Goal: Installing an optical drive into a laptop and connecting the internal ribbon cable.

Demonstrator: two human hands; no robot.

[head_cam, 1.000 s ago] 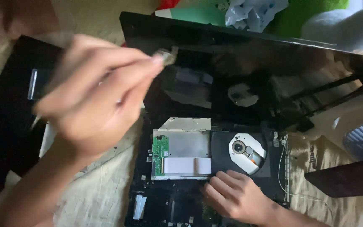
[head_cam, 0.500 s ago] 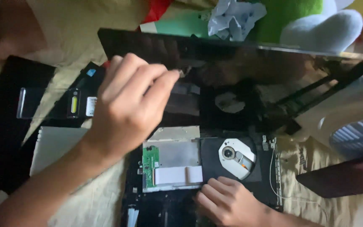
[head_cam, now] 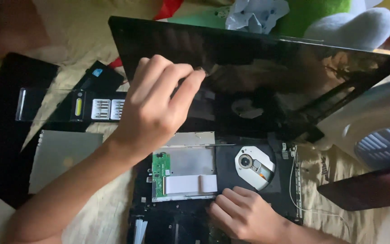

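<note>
A black laptop lies opened up on a tan cloth, its dark screen [head_cam: 267, 68] tilted up at the back. In the base sit a silver drive [head_cam: 190, 162] with a green circuit board [head_cam: 160, 174] and a white ribbon [head_cam: 190, 184], and next to them a round optical drive [head_cam: 254, 165]. My left hand [head_cam: 152, 113] hovers above the base, fingertips pinched together against the screen's lower part; whether something small is between them I cannot tell. My right hand [head_cam: 244, 214] rests on the base just below the optical drive, fingers loosely spread, holding nothing.
A black case of screwdriver bits [head_cam: 100, 109] lies left of the laptop, with a grey flat panel [head_cam: 62, 156] and a black cover [head_cam: 1, 135] beside it. A white fan [head_cam: 375, 131] and a dark slab [head_cam: 366, 190] stand at the right. A green and white plush [head_cam: 339, 22] lies behind.
My left hand has moved right and forward, from over the left side to the screen's lower part. The view has shifted left. My right hand has stayed on the base.
</note>
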